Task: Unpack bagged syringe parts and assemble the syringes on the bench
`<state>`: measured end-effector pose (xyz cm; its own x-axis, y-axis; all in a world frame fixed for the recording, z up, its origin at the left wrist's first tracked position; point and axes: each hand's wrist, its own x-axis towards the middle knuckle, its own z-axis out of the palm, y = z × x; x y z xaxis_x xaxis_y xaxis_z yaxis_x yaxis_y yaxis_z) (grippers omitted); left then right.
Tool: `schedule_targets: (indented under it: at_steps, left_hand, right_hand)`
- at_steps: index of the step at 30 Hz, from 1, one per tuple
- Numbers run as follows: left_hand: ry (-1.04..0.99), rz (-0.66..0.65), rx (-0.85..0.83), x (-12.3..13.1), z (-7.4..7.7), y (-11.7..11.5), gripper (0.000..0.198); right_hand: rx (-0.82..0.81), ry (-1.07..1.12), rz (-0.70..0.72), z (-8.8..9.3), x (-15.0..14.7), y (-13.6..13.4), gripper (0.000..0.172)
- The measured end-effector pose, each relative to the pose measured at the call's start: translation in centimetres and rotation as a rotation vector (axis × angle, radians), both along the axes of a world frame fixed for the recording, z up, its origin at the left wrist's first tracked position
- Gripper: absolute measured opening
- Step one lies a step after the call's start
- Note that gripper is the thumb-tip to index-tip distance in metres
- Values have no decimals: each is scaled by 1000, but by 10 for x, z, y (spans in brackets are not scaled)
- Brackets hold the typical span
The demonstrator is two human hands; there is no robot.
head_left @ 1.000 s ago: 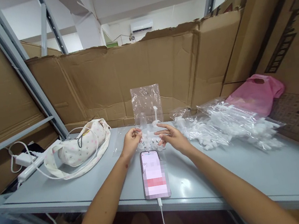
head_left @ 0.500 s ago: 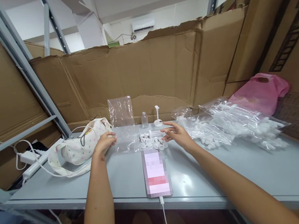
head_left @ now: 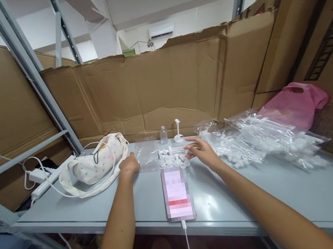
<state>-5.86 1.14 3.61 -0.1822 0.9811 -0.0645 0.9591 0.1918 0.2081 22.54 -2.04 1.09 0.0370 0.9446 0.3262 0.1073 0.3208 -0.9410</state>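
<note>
My left hand (head_left: 129, 164) is at the left edge of a clear plastic bag (head_left: 149, 156) lying on the grey table. Its fingers are mostly hidden behind the back of the hand, so I cannot tell whether they grip the film. My right hand (head_left: 201, 152) hovers with fingers apart beside a loose pile of white caps (head_left: 175, 162). Its fingertips reach the right end of a clear ribbed bottle (head_left: 176, 150) lying on its side behind the caps; they do not close on it. Another clear bottle (head_left: 163, 135) stands upright farther back, near a white pump-like piece (head_left: 179, 133).
A phone (head_left: 178, 194) on a charging cable lies at the front edge. At left are a white patterned fabric bag (head_left: 97, 165) and a power strip (head_left: 50, 179). To the right lie clear bags of white parts (head_left: 256, 135) and a pink bag (head_left: 296, 106). Cardboard (head_left: 154, 84) walls the back.
The clear plastic bag's raised upper part has come down, and it now lies flat. My left hand has moved right and slightly down with fingers turned away. My right hand has barely moved.
</note>
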Motion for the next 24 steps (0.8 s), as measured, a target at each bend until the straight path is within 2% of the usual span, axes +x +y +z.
schedule_targets:
  at_steps: [3, 5, 8, 11, 15, 19, 24]
  left_hand:
    - [50, 26, 39, 12, -3, -1, 55]
    - [97, 9, 126, 18, -8, -1, 51]
    - [121, -92, 285, 23, -14, 0, 48]
    - [89, -224, 391, 29, -19, 2, 45]
    - [55, -354, 487, 37, -21, 3, 38]
    - [-11, -426, 579, 43, -21, 3, 32]
    - [-85, -518, 612, 52, -24, 2, 29]
  right_hand:
    - [116, -247, -93, -6, 3, 2, 32]
    - [222, -469, -181, -9, 5, 3, 29]
    - [351, -721, -263, -14, 9, 7, 33]
    - [409, -863, -262, -19, 12, 15, 37]
    - [385, -962, -236, -25, 15, 27, 41]
    - [253, -991, -189, -28, 19, 35, 44]
    - [190, -994, -179, -29, 21, 40, 45]
